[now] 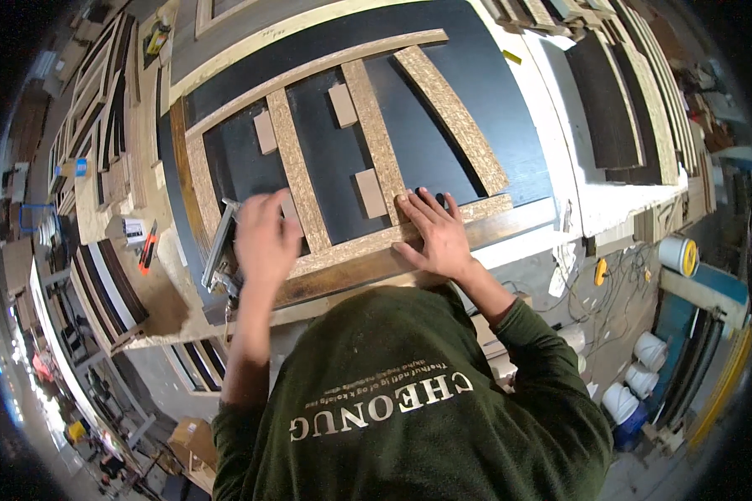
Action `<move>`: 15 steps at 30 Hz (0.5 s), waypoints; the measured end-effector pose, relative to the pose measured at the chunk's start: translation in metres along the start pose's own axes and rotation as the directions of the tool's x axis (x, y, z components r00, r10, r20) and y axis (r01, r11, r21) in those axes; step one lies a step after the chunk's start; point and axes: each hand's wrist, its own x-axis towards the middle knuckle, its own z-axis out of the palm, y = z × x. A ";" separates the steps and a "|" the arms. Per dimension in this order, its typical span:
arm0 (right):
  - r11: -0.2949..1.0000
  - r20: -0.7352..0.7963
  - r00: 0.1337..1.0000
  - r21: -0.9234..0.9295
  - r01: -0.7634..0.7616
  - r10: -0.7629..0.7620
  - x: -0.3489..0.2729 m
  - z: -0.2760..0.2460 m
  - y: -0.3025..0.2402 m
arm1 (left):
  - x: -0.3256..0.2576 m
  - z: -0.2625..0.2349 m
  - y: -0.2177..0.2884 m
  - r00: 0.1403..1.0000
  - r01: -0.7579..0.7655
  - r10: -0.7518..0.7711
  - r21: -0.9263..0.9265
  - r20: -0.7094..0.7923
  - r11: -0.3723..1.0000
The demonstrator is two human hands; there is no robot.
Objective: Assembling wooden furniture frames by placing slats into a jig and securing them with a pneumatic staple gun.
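A frame of particleboard strips lies on a dark panel. My right hand rests flat, fingers spread, where a cross strip meets the near long strip. My left hand, slightly blurred, is bent with its fingers around a small pale block beside another cross strip; the fingers hide much of the block. Similar pale blocks lie against the cross strips. A metal staple gun stands just left of my left hand. The right-end strip lies slanted.
A brown wooden bar runs along the near edge, another along the left. A red-black utility knife lies at the left, a yellow tape measure farther back. Stacked boards stand at the right; cables and buckets are on the floor.
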 end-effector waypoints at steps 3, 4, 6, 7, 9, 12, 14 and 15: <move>1.000 -0.033 0.999 0.004 0.012 -0.011 -0.001 0.008 -0.003 | 0.042 0.041 0.038 0.986 -0.158 0.165 -0.178 0.029 0.971; 1.000 -0.022 0.999 0.010 0.028 -0.028 0.001 0.008 -0.003 | 0.057 0.059 0.046 0.979 -0.176 0.194 -0.240 0.055 0.955; 1.000 -0.008 1.000 0.012 0.013 -0.013 0.002 0.008 -0.008 | 0.084 0.093 0.070 0.982 -0.126 0.154 -0.229 0.111 0.965; 1.000 0.010 1.000 0.019 0.001 -0.001 0.004 0.007 -0.010 | 0.091 0.110 0.074 0.987 -0.107 0.134 -0.245 0.094 0.963; 0.999 0.026 0.999 0.021 -0.028 0.028 0.004 0.005 -0.010 | 0.102 0.141 0.081 0.999 -0.050 0.049 -0.047 -0.021 0.998; 0.998 0.067 0.997 0.045 -0.043 0.040 0.006 -0.005 -0.007 | 0.100 0.152 0.074 0.994 -0.111 0.112 -0.099 0.007 0.989; 0.998 0.106 0.994 0.051 -0.023 0.017 0.011 -0.012 0.000 | 0.100 0.153 0.073 0.993 -0.105 0.110 -0.116 0.037 0.988; 0.995 0.127 0.992 0.101 0.008 -0.021 0.015 -0.014 0.006 | 0.104 0.153 0.072 0.993 -0.110 0.113 -0.096 0.031 0.989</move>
